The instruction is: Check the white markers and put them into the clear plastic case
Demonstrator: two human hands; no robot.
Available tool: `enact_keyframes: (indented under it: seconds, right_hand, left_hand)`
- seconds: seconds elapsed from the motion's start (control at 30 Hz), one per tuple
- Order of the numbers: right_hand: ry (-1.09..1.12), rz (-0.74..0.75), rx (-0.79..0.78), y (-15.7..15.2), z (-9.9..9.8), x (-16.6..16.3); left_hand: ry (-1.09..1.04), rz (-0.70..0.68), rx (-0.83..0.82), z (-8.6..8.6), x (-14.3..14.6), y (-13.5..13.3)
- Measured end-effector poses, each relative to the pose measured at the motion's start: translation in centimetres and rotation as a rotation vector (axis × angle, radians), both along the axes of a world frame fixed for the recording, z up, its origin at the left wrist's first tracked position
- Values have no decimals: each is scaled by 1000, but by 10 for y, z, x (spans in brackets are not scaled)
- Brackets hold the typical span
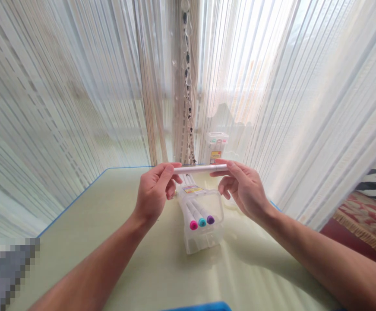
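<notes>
A white marker (200,169) is held level between both hands, above the far part of the table. My left hand (155,190) pinches its left end, and my right hand (244,185) pinches the right end; the fingers cover both tips. Below and between the hands lies a clear plastic marker case (203,242), its lid open. Three white markers rest in it, with a pink end (193,225), a teal end (202,222) and a purple end (210,220) facing me. A yellow label (192,189) shows on the case.
Another clear case (217,144) with a yellow label stands upright at the table's far edge. Behind hang string curtains (103,86) and a beaded strand (188,77). A blue object (203,306) lies at the near edge of the pale green table (110,207). Patterned fabric (365,220) is on the right.
</notes>
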State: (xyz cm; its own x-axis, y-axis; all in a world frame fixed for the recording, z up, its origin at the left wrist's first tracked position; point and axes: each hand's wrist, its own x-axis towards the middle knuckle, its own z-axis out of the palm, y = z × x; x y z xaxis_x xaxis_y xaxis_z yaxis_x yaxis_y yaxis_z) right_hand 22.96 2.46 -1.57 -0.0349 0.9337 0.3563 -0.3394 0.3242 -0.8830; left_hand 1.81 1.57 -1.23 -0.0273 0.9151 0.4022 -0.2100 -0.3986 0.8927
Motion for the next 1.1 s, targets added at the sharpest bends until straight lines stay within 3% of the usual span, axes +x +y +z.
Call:
enact_keyframes:
  seconds: [0.23,0.57,1.1]
  right_hand:
    - [15,4,0,-1,0,0]
    - [-13,-31,85,4,-4,0]
    - [-39,21,60,1,-3,2]
  left_hand:
    - [-13,2,-2,1,1,-1]
    - [179,104,71,1,0,-1]
    - [87,93,12,2,1,0]
